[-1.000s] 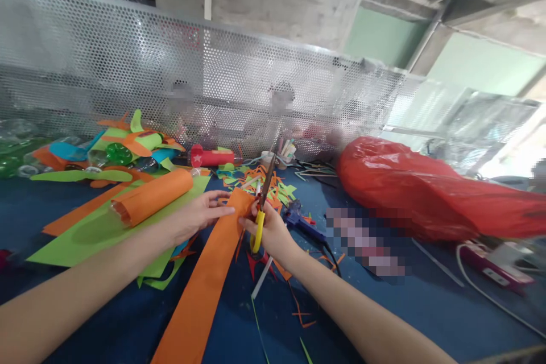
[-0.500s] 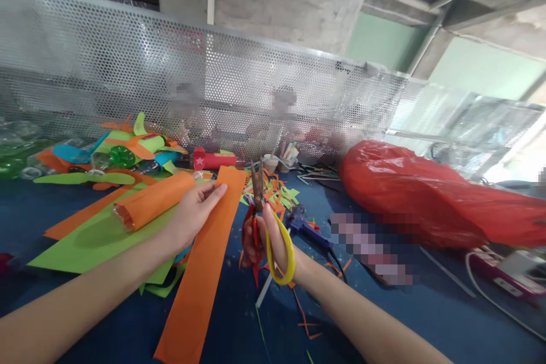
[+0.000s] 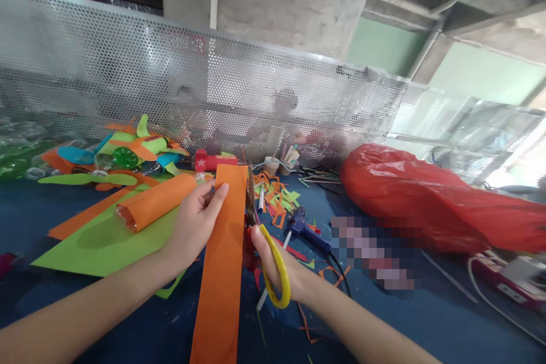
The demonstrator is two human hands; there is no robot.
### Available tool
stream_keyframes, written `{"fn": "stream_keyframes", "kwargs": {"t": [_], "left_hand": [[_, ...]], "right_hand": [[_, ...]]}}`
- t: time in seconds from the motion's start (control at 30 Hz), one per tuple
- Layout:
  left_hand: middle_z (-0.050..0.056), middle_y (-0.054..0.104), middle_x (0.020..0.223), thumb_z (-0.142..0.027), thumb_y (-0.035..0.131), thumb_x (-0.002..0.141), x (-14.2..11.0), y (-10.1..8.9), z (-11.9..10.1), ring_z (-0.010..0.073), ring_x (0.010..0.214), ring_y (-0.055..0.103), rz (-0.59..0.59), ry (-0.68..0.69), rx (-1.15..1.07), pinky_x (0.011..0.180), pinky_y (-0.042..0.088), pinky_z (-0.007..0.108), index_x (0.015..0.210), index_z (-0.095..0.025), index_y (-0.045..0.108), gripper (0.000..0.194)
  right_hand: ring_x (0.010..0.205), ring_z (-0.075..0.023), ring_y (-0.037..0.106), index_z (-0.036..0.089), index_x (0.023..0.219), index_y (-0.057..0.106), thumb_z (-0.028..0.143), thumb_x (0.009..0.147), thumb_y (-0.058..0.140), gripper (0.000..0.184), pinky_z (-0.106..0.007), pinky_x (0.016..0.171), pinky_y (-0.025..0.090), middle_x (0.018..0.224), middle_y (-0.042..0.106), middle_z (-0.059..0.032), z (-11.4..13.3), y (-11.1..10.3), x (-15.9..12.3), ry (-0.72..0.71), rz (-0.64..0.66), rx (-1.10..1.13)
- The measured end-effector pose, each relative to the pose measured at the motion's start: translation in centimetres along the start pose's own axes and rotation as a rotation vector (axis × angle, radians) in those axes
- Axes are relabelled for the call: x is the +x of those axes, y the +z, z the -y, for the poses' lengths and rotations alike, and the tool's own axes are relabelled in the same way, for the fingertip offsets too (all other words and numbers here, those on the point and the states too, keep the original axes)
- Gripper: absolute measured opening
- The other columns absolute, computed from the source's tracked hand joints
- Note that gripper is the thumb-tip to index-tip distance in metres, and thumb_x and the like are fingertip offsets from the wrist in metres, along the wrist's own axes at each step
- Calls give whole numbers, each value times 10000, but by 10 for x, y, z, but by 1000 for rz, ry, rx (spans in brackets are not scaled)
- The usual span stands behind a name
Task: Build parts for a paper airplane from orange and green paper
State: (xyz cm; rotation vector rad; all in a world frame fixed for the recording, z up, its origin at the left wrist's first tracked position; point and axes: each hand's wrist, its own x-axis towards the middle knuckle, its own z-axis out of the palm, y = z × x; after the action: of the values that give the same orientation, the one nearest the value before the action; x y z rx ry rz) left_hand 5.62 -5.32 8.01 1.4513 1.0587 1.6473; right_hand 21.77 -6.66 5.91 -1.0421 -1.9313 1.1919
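My left hand (image 3: 198,222) pinches a long orange paper strip (image 3: 222,273) near its top left edge, thumb on the front face. In my right hand (image 3: 271,261) is a pair of scissors (image 3: 276,273) with one yellow and one red handle loop. The blades point up along the strip's right edge, partly behind it, so I cannot tell whether they touch the paper. Left of the strip, an orange paper-wrapped bottle (image 3: 160,202) lies on green paper sheets (image 3: 98,239).
A blue glue gun (image 3: 309,233) and paper scraps (image 3: 277,196) lie right of the scissors. Bottle crafts with paper propellers (image 3: 132,148) stand at the back left. A red plastic bag (image 3: 418,193) bulges at the right, before a perforated metal screen (image 3: 256,79).
The orange strip has swung to a more upright line. The scissors have come left and down, their blades now at the strip's right edge instead of apart from it.
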Motion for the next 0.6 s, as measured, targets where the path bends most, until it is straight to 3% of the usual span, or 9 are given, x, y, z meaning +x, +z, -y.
{"fn": "stream_keyframes", "kwargs": {"t": [0.2, 0.6], "left_hand": [[-25, 554, 667, -437, 529, 863, 2, -3, 4, 128, 587, 495, -46, 39, 84, 517, 372, 223, 794, -202, 586, 251], [-33, 525, 684, -458, 504, 880, -1, -1, 1, 119, 573, 449, -2, 33, 86, 527, 351, 230, 831, -201, 560, 267]], "right_hand": [[588, -143, 400, 215, 646, 387, 743, 840, 141, 613, -287, 553, 390, 646, 434, -8, 2, -4, -2, -56, 39, -216], [547, -127, 330, 221, 641, 339, 757, 828, 135, 603, -264, 486, 295, 591, 383, 11, 2, -2, -1, -43, 17, -277]]}}
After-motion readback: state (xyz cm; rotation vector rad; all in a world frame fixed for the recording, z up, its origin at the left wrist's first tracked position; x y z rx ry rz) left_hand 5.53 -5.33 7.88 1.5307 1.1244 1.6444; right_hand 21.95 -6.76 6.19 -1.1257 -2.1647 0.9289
